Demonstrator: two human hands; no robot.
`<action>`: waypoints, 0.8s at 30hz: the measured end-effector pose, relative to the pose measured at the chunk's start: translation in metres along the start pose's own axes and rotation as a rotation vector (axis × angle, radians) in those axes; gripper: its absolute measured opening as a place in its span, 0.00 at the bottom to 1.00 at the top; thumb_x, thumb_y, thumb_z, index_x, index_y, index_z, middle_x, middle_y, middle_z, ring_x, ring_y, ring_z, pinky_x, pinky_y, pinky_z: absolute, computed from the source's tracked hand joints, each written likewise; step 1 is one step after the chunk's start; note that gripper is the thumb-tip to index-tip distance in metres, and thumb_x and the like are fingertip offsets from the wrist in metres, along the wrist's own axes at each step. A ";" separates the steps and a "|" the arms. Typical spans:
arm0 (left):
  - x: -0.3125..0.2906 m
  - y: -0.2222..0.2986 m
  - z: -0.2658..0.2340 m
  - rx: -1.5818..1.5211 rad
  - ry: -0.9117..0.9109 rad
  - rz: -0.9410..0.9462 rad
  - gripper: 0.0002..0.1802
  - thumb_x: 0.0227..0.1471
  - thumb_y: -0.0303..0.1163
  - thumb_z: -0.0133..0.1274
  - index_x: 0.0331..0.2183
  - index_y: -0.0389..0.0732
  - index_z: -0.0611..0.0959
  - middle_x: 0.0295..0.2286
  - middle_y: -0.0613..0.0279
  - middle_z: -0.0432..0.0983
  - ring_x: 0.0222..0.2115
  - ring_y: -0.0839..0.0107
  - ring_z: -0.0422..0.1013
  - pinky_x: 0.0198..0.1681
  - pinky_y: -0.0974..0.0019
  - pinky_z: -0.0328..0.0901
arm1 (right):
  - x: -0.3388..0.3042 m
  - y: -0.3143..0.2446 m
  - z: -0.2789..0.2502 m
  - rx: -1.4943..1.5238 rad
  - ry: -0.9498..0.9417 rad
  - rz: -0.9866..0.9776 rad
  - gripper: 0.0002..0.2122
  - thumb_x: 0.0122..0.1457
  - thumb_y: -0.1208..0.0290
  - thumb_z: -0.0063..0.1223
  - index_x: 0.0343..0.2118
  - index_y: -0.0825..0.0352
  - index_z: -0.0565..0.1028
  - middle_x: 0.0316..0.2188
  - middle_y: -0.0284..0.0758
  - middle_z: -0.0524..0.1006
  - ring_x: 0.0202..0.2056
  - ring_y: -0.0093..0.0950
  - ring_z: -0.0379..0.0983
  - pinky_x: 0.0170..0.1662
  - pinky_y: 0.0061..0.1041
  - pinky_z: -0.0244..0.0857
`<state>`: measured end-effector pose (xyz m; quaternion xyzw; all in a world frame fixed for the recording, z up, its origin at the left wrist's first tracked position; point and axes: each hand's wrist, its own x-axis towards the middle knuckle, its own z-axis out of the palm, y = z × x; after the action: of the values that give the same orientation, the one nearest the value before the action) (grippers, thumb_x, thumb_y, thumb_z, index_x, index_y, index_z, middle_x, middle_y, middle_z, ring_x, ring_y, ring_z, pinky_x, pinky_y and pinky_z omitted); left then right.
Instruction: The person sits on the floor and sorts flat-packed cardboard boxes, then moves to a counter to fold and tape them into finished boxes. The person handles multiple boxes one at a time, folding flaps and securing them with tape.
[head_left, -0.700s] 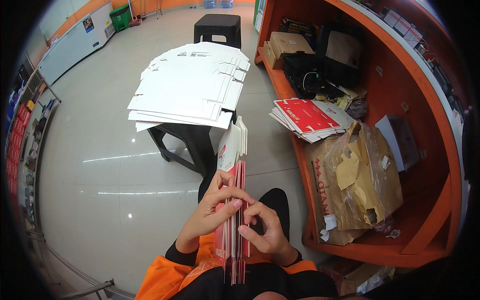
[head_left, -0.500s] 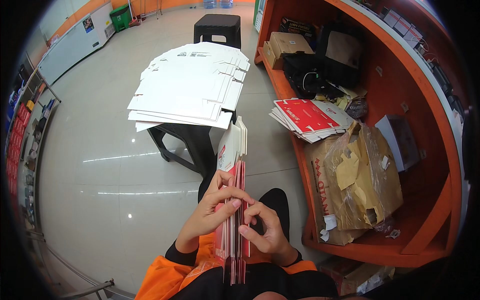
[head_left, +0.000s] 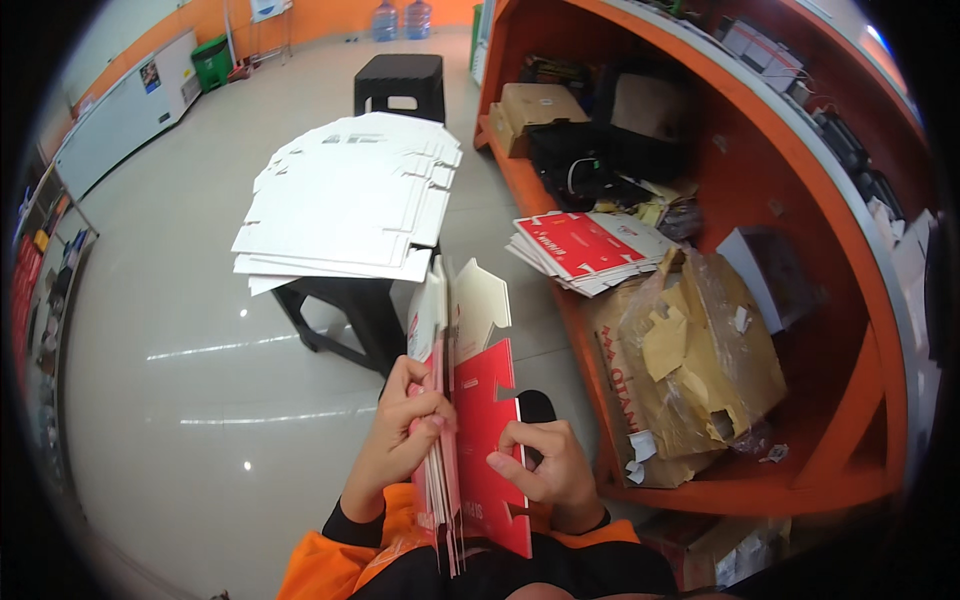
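Observation:
Upright in front of my body stands a stack of flat red-and-white cardboard box blanks (head_left: 432, 480). My left hand (head_left: 400, 430) is closed around the stack's left side, with the thumb and fingers pressing the sheets together. One red box blank (head_left: 487, 430) has swung away from the stack on the right, opening a gap toward the far end. My right hand (head_left: 543, 467) pinches the right edge of that blank, its fingers curled. The blank has notched edges and a pale flap at its far end.
A pile of white flat cardboard blanks (head_left: 345, 195) lies on a black stool (head_left: 345, 310). Another black stool (head_left: 400, 80) stands behind. To the right, an orange shelf (head_left: 850, 440) holds red printed blanks (head_left: 575, 245), a torn brown carton (head_left: 640, 370) and black bags (head_left: 560, 155).
My right hand has moved slightly right, drawing one red blank away from the stack. My left hand now grips the remaining sheets instead of reaching across their top. The view has shifted a little.

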<state>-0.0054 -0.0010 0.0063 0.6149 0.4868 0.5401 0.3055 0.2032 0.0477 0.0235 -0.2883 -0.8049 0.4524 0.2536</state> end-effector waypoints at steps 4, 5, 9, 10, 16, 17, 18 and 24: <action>0.001 0.000 -0.001 0.094 0.044 0.108 0.16 0.45 0.39 0.49 0.18 0.36 0.73 0.26 0.55 0.53 0.32 0.62 0.58 0.34 0.67 0.59 | 0.001 0.021 -0.006 0.073 0.143 -0.154 0.05 0.50 0.76 0.54 0.20 0.68 0.71 0.12 0.33 0.67 0.12 0.20 0.62 0.18 0.18 0.54; 0.002 -0.003 0.003 0.087 0.080 0.145 0.21 0.48 0.44 0.47 0.17 0.36 0.71 0.26 0.55 0.53 0.30 0.62 0.58 0.28 0.68 0.57 | 0.000 0.023 -0.014 0.077 0.171 -0.119 0.05 0.50 0.76 0.53 0.20 0.68 0.71 0.12 0.31 0.68 0.13 0.18 0.62 0.18 0.17 0.54; -0.003 -0.007 0.005 0.162 0.152 0.181 0.24 0.51 0.47 0.45 0.16 0.36 0.71 0.27 0.56 0.54 0.29 0.63 0.57 0.26 0.68 0.55 | 0.000 0.032 -0.059 0.118 0.389 -0.119 0.05 0.50 0.76 0.53 0.20 0.69 0.71 0.14 0.26 0.69 0.18 0.11 0.62 0.20 0.15 0.54; -0.006 -0.008 0.004 0.166 0.163 0.175 0.25 0.52 0.47 0.43 0.16 0.36 0.71 0.26 0.56 0.54 0.29 0.64 0.57 0.27 0.67 0.55 | 0.006 0.037 -0.066 0.137 0.466 -0.153 0.06 0.51 0.76 0.53 0.20 0.69 0.71 0.15 0.25 0.69 0.19 0.10 0.62 0.21 0.15 0.54; -0.001 -0.008 0.013 0.034 0.185 0.052 0.27 0.57 0.45 0.35 0.15 0.37 0.71 0.24 0.58 0.57 0.30 0.64 0.58 0.33 0.65 0.56 | 0.090 0.091 -0.150 -0.054 0.897 -0.183 0.09 0.53 0.74 0.51 0.19 0.69 0.68 0.13 0.27 0.67 0.17 0.12 0.61 0.20 0.19 0.53; -0.002 -0.016 0.013 0.032 0.161 0.027 0.27 0.58 0.44 0.35 0.15 0.37 0.71 0.23 0.58 0.57 0.31 0.64 0.57 0.34 0.65 0.56 | 0.105 0.108 -0.168 -0.137 0.954 -0.206 0.08 0.53 0.74 0.51 0.19 0.69 0.68 0.12 0.28 0.67 0.16 0.12 0.61 0.20 0.19 0.53; -0.003 -0.018 0.012 0.048 0.163 0.015 0.27 0.58 0.43 0.35 0.14 0.37 0.71 0.23 0.59 0.58 0.31 0.65 0.57 0.34 0.65 0.56 | 0.123 0.127 -0.181 -0.202 0.999 -0.231 0.08 0.53 0.74 0.51 0.19 0.69 0.69 0.11 0.28 0.67 0.16 0.13 0.61 0.19 0.20 0.53; 0.000 -0.021 0.018 0.067 0.216 0.042 0.27 0.58 0.42 0.36 0.13 0.37 0.70 0.21 0.60 0.58 0.31 0.65 0.57 0.35 0.66 0.55 | 0.179 0.188 -0.235 -0.129 1.044 -0.175 0.09 0.51 0.72 0.52 0.19 0.68 0.69 0.10 0.28 0.66 0.15 0.12 0.60 0.19 0.20 0.52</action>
<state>0.0066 0.0092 -0.0165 0.5729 0.5216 0.5931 0.2191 0.2785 0.3886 -0.0055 -0.4218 -0.6188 0.1754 0.6391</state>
